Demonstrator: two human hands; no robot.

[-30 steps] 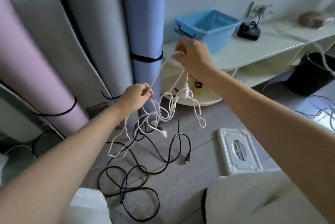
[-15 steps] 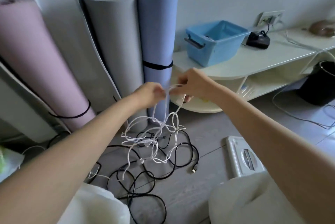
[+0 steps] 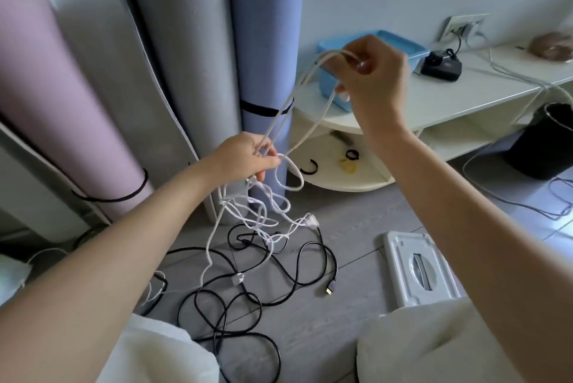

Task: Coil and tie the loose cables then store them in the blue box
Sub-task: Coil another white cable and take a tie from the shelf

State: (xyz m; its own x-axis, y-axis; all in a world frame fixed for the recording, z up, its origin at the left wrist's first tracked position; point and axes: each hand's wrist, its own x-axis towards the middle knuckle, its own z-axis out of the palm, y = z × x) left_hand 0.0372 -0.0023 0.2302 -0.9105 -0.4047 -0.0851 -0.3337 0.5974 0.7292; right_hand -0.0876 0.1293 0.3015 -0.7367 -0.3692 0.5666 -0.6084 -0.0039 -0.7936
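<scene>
My right hand [image 3: 370, 78] is raised in front of the blue box [image 3: 403, 44] and grips a fold of the white cable [image 3: 279, 122]. Two strands run down and left from it to my left hand [image 3: 245, 157], which pinches the same cable lower down. Below that hand the white cable hangs in a loose tangle [image 3: 260, 215] down to the floor. A black cable [image 3: 235, 299] lies in loose loops on the grey floor beneath. The blue box stands on the white shelf top [image 3: 449, 100], mostly hidden by my right hand.
Three rolled mats, pink [image 3: 46, 97], grey [image 3: 183, 57] and blue [image 3: 263, 41], lean on the wall at left. A black charger [image 3: 441, 64] sits beside the box. A black bin [image 3: 548, 140] stands at right. A white plastic stand [image 3: 418, 268] lies on the floor.
My right hand has risen up and to the right with the cable fold, away from my left hand, so the two strands now stretch between the hands.
</scene>
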